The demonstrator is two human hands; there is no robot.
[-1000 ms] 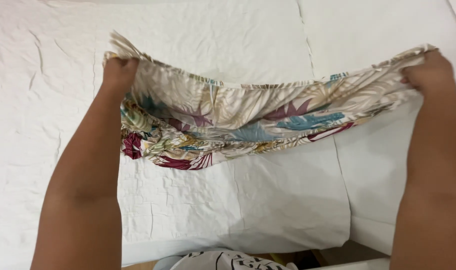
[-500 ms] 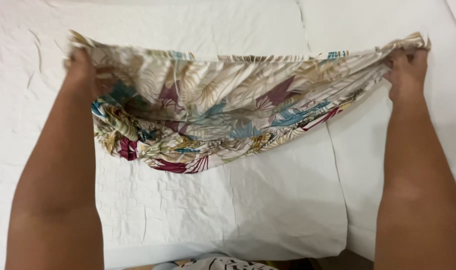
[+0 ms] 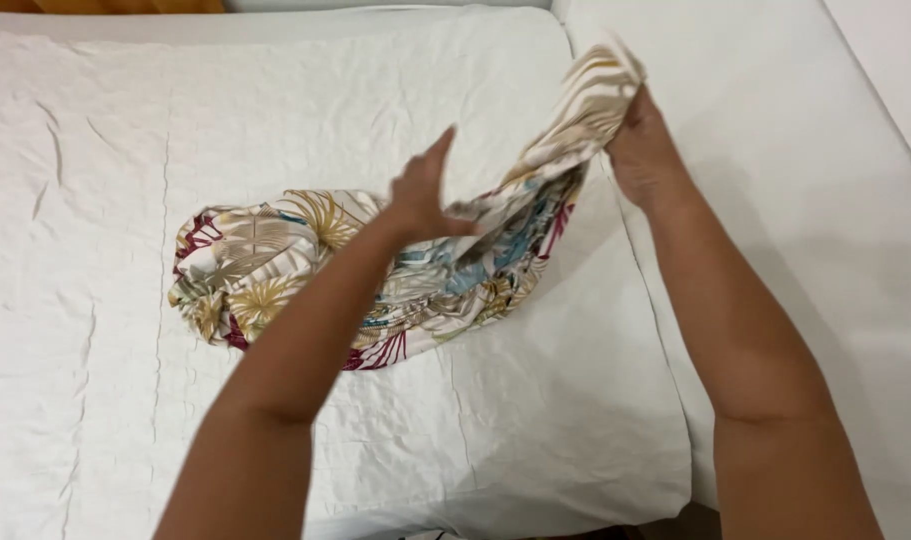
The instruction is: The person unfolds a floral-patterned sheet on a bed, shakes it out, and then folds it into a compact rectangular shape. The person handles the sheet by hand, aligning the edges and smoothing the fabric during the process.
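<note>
Head view, right hand (image 3: 643, 150) fingers pinching leaf-print cloth (image 3: 275, 270), left hand (image 3: 423, 195) fingers spread above it, wrinkled white sheet (image 3: 95, 150).

This looks like a bedroom in a home. The main thing in the room is a bed covered by a creased white sheet (image 3: 275, 130), which fills nearly the whole view and drapes over the near edge of the mattress. Just beside it to the right lies a second white mattress or cushion (image 3: 775, 130), with a narrow seam between the two. Beyond the far edge of the sheet, at the upper left corner, a strip of brown wood (image 3: 95, 5) shows, perhaps a headboard or floor. On the sheet lies a soft leaf-patterned cloth (image 3: 265, 265), the kind of household fabric handled at home.
</note>
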